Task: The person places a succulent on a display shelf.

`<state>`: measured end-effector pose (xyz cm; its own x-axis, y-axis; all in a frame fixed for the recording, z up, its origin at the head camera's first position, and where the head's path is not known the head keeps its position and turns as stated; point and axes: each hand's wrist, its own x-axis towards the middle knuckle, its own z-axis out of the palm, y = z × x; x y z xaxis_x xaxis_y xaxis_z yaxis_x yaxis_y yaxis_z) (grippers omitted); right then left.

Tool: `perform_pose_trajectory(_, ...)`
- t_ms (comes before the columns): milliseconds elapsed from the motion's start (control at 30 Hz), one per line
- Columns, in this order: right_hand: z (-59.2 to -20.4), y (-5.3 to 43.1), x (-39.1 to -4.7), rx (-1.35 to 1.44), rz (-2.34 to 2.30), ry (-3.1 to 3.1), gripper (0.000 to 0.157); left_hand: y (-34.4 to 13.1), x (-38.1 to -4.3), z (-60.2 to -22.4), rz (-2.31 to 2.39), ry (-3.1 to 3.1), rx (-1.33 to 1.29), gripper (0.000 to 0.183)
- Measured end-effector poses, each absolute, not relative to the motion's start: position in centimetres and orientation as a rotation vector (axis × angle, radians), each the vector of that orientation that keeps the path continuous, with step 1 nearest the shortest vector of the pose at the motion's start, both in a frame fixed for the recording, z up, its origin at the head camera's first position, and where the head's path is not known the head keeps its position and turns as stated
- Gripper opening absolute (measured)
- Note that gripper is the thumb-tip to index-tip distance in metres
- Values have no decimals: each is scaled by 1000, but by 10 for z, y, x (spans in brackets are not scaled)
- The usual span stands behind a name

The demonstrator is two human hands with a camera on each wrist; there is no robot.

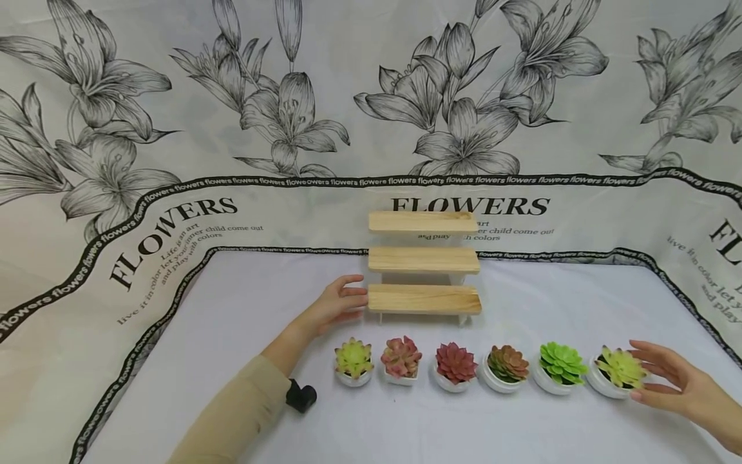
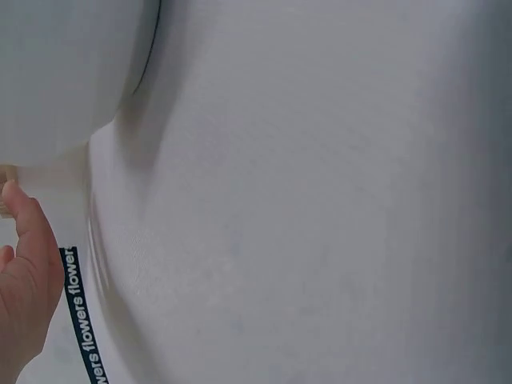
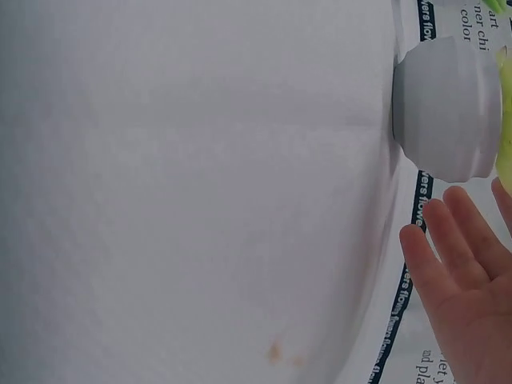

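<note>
My left hand (image 1: 339, 303) is beside the left end of a three-tier wooden display stand (image 1: 423, 299), fingertips right at the edge of its lowest shelf. Its fingers are extended, not wrapped round the wood. At the right, my right hand (image 1: 675, 380) reaches to the yellow-green potted succulent (image 1: 621, 367) at the end of a row, thumb and fingers spread about its leaves. In the right wrist view the fingers of that hand (image 3: 472, 272) are straight, next to the white pot (image 3: 448, 112). The left wrist view catches only part of my left hand (image 2: 28, 280).
Left of that plant stand a bright green succulent (image 1: 562, 363), a brownish one (image 1: 508, 364), a dark red one (image 1: 456, 363), a pink one (image 1: 401, 356) and another yellow-green one (image 1: 353, 358), all in white pots. Flower-printed cloth (image 1: 313, 219) hangs behind the white table (image 1: 243, 283).
</note>
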<state>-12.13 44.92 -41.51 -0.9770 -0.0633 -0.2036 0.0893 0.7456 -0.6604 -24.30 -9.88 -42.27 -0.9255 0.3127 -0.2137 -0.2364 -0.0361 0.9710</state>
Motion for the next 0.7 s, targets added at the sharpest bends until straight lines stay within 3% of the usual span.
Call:
perform_pose_trajectory(267, -420, 450, -123, 58, -1010, 2704, 70, -93, -247, -426, 2025, 1828, 83, 55)
perform_pose_trajectory(700, -412, 442, -127, 141, -1004, 2612, 79, -88, -247, -427, 2055, 1788, 42, 49)
